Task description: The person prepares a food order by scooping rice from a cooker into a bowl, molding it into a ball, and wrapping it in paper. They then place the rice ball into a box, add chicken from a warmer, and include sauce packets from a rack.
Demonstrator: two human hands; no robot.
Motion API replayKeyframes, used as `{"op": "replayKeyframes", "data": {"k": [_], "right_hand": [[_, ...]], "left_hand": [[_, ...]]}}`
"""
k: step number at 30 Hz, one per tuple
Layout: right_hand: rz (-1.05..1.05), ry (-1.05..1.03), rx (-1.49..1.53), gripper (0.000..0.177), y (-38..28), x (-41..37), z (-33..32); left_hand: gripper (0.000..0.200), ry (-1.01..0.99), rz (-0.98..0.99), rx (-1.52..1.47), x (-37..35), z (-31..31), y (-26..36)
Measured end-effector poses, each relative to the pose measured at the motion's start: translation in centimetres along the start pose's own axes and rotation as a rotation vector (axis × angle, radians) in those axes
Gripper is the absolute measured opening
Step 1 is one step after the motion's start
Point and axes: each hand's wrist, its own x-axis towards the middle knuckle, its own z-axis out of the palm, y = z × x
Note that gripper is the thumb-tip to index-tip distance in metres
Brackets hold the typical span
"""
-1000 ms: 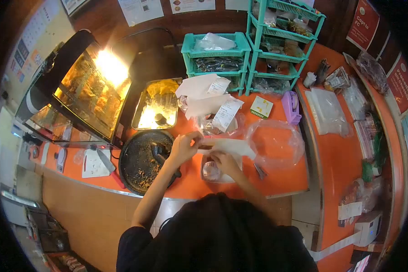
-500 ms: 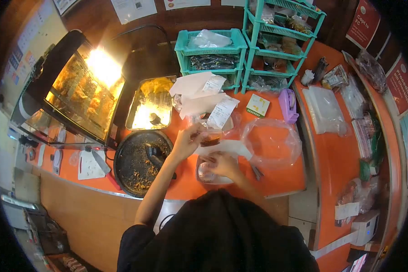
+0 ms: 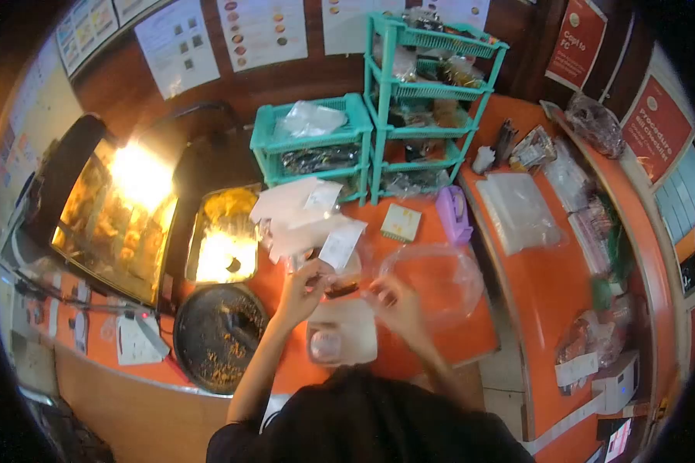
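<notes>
My left hand (image 3: 305, 292) has its fingers closed at the left edge of a small clear packet with dark brown contents (image 3: 341, 290). To the right of the packet is my right hand (image 3: 396, 305), its fingers curled in a pinch; blur hides what they grip. Below both hands an open white takeaway box (image 3: 363, 333) rests on the counter. Inside its left part lies a round pale bundle (image 3: 326, 345) in clear plastic. Behind my left hand are sheets of pale paper (image 3: 289, 224) and a printed receipt (image 3: 340, 245).
A dark stone mortar (image 3: 197, 351) with crumbs stands left, near a knife (image 3: 162, 339) on a white board. Behind are a metal tray (image 3: 195, 258), a lit display case (image 3: 93, 282) and green racks (image 3: 378, 154). Right lie a clear plastic bag (image 3: 471, 282) and purple tape dispenser (image 3: 457, 220).
My right hand has lifted out of the white box and moved up beside the packet. The box's inside and the wrapped bundle are now in plain sight. The camera view has tilted upward.
</notes>
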Motion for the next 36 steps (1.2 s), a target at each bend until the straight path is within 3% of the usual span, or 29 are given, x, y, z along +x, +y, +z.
{"op": "replayKeyframes", "data": {"k": [2, 3, 5, 7, 8, 10, 11, 13, 15, 17, 20, 22, 24, 28, 31, 32, 33, 35, 36], "right_hand": [[0.081, 0.057, 0.161, 0.032, -6.3, 2.7, -3.5], [0.031, 0.023, 0.152, 0.030, -5.7, 4.6, -4.7], [-0.072, -0.045, 0.139, 0.028, -4.5, 8.4, -7.2], [0.047, -0.166, 0.134, 0.024, -5.0, 11.7, -10.3], [-0.114, -0.091, 0.038, 0.016, -4.6, 13.8, -12.0], [-0.162, 0.093, -0.040, 0.013, -8.0, 17.8, -15.4], [-0.280, 0.235, -0.104, 0.012, -8.0, 20.8, -17.3], [-0.300, 0.369, -0.197, 0.010, -8.4, 27.4, -21.5], [-0.507, 0.503, -0.452, 0.014, -7.0, 33.8, -24.5], [-0.380, 0.524, -0.661, 0.019, -4.6, 39.1, -26.5], [-0.210, 0.424, -0.551, 0.022, -0.7, 44.4, -27.7], [-0.167, 0.418, -0.517, 0.025, -0.1, 46.3, -27.8], [-0.074, 0.462, -0.620, 0.028, -0.9, 46.4, -27.8], [-0.132, 0.619, -1.011, 0.044, -1.8, 44.8, -25.9], [-0.366, 0.831, -0.902, 0.040, -1.0, 41.8, -23.6], [-0.457, 0.862, -0.861, 0.036, -1.5, 39.6, -22.4], [-0.550, 0.892, -0.817, 0.031, -1.8, 37.2, -21.4], [-0.569, 0.729, -0.777, 0.021, 1.3, 33.1, -19.6], [-0.369, 0.598, -0.704, 0.018, 2.9, 30.8, -17.9]], "left_hand": [[0.009, -0.074, 0.000, 0.030, 2.7, 1.3, 1.9], [0.009, -0.108, 0.001, 0.045, 4.2, 2.4, 2.8], [0.012, -0.091, 0.189, 0.049, 7.9, 4.6, 3.7], [0.016, -0.027, 0.323, 0.099, 11.4, 6.0, 6.9], [0.018, 0.086, 0.368, 0.104, 12.7, 6.7, 8.8], [0.022, 0.309, 0.433, 0.114, 14.3, 7.7, 12.0], [0.023, 0.293, 0.454, 0.153, 14.5, 7.5, 12.4], [0.025, 0.258, 0.482, 0.230, 13.1, 7.1, 11.7], [0.021, 0.095, 0.380, 0.343, 9.8, 7.4, 8.2], [0.022, -0.120, 0.152, 0.308, 5.3, 8.4, 5.3], [0.018, -0.312, -0.113, 0.538, -1.4, 9.4, -1.1], [0.019, -0.128, -0.135, 0.620, -5.1, 10.2, -1.6], [0.023, -0.026, -0.126, 0.676, -7.2, 10.2, -1.4], [0.030, 0.162, 0.062, 0.811, -10.9, 11.3, -0.1], [0.031, -0.063, -0.036, 0.902, -13.0, 9.5, -2.5], [0.031, -0.017, -0.296, 0.729, -13.6, 9.6, -3.9], [0.033, -0.010, -0.322, 0.839, -13.5, 9.9, -4.9], [0.038, 0.007, -0.373, 1.064, -13.2, 10.2, -6.8], [0.038, 0.004, -0.484, 1.053, -14.1, 10.5, -7.9]]}}
